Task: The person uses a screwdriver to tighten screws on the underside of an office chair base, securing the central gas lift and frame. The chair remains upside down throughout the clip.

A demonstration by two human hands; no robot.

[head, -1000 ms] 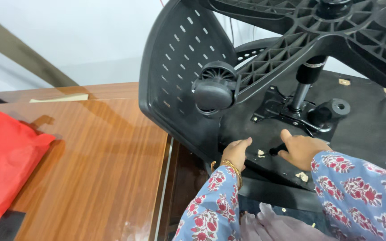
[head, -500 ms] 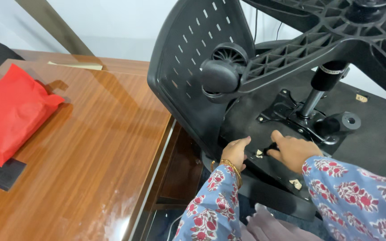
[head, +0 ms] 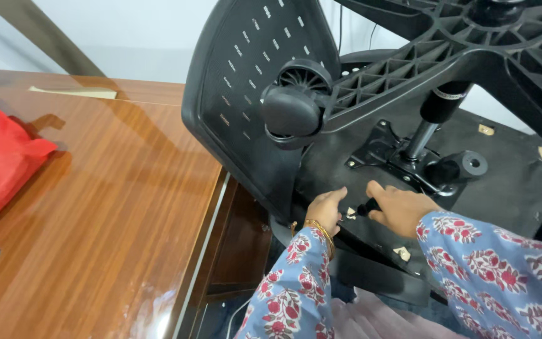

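Observation:
An upturned black office chair lies in front of me, its perforated backrest (head: 246,81) standing on the left and its star base (head: 446,56) with a caster wheel (head: 293,110) overhead. My left hand (head: 326,210) rests with curled fingers on the underside of the seat (head: 509,182), beside a small pale scrap (head: 350,214). My right hand (head: 401,208) is closed around a small black tool or knob (head: 366,208) pressed against the seat underside. Both arms wear blue sleeves with a red floral print.
A glossy wooden table (head: 101,207) fills the left half, with a red bag (head: 1,163) at its left edge. The gas cylinder (head: 431,119) and metal mounting plate (head: 403,160) sit just beyond my right hand. Pale fabric (head: 371,317) lies below.
The view has shifted so the chair sits more to the centre and the red bag has slid toward the left edge. Both hands have stayed at the same spot on the seat underside.

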